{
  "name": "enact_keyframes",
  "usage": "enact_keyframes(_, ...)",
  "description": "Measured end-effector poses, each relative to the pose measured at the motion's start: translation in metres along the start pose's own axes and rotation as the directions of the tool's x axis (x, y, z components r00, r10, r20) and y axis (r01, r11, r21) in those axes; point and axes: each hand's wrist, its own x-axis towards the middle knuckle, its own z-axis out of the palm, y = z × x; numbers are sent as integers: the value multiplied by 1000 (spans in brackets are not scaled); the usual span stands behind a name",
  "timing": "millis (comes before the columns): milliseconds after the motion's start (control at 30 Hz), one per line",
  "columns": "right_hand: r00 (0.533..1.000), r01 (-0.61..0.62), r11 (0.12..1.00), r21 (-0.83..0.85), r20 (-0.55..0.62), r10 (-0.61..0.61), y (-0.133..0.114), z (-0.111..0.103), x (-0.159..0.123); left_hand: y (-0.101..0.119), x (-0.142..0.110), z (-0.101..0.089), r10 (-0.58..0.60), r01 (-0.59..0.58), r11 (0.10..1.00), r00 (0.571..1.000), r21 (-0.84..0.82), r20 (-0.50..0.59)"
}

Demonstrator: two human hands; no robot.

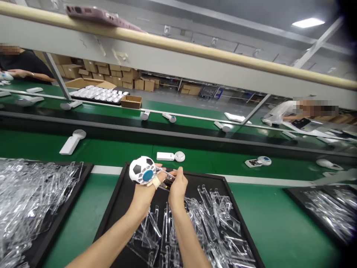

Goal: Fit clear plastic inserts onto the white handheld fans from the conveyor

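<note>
Over the black tray [111, 219], I hold a handheld fan with a football-patterned round head [142, 170], white with black patches and a blue centre. Its handle [167, 182] shows a dark inner part and a clear edge. My left hand [146, 188] is closed round the fan just below the head; a pale wrap covers one finger. My right hand [178, 184] grips the far end of the handle, its thumb on top. Whether a separate clear part sits in its fingers, I cannot tell. Clear plastic frames [206, 219] lie heaped in the tray below.
Another tray of clear parts [30, 201] stands at left, a third [331, 208] at right. White fans [167, 156] lie on the green bench beyond. Overhead, a phone [95, 15] rests on a rail [195, 46]. Two people sit across the line, one at each side.
</note>
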Motion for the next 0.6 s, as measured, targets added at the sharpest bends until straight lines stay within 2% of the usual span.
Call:
enact_keyframes(133,999,43,998,-46,16,-42,4,10,-1,-7,-2,-9,23,-23,1000,998,12,-52)
enact_keyframes(233,996,40,989,-142,79,-29,8,19,6,-11,15,-19,27,-23,999,995,48,-92)
enact_keyframes(300,986,59,972,-227,163,-22,11,21,8,-13,42,-30,-66,76,987,995,142,-72)
enact_keyframes(367,968,111,951,-289,250,-37,16,14,1,-14,82,-46,-165,176,943,984,281,-62)
enact_keyframes(400,957,149,935,-322,286,-54,21,8,-8,-14,105,-55,-184,201,915,980,350,-81)
enact_keyframes(467,934,247,877,-412,341,-102,39,-6,-34,-11,151,-76,-151,210,868,975,449,-164)
enact_keyframes(500,898,379,751,-540,411,-157,52,-13,-49,-8,171,-87,-119,211,843,970,495,-211)
enact_keyframes(533,856,497,584,-642,473,-208,67,-19,-63,-4,188,-97,-79,210,809,964,548,-254)
enact_keyframes(600,762,641,228,-732,572,-304,98,-26,-84,3,213,-112,26,206,718,947,665,-321)
